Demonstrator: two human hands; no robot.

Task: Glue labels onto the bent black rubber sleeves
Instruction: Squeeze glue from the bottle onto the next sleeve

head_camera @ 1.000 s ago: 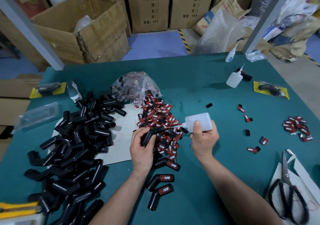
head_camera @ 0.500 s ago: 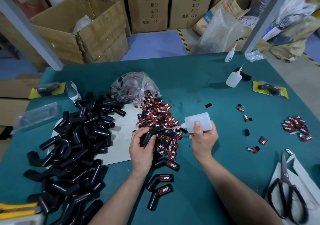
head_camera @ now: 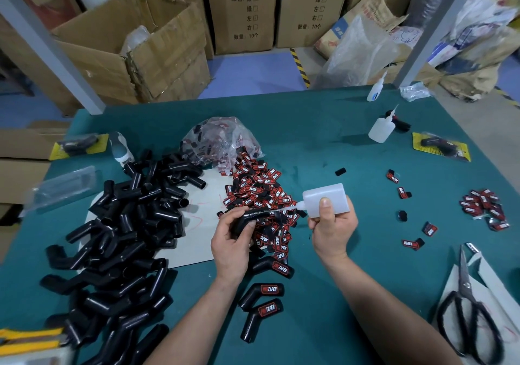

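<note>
A green table (head_camera: 323, 139) carries a broad pile of bare black sleeves (head_camera: 121, 238) on its left side. Just right of the pile, a heap of red-and-black labels (head_camera: 253, 190) spills from a clear bag (head_camera: 216, 136). Over the near edge of that heap the left hand (head_camera: 230, 241) curls round one bent sleeve (head_camera: 249, 215), while the right hand (head_camera: 332, 229) grips a white glue bottle (head_camera: 329, 198) laid sideways, thumb on top, its nozzle pointing left to the held sleeve, though contact cannot be told. Three labelled sleeves (head_camera: 266, 290) lie just below the hands.
</note>
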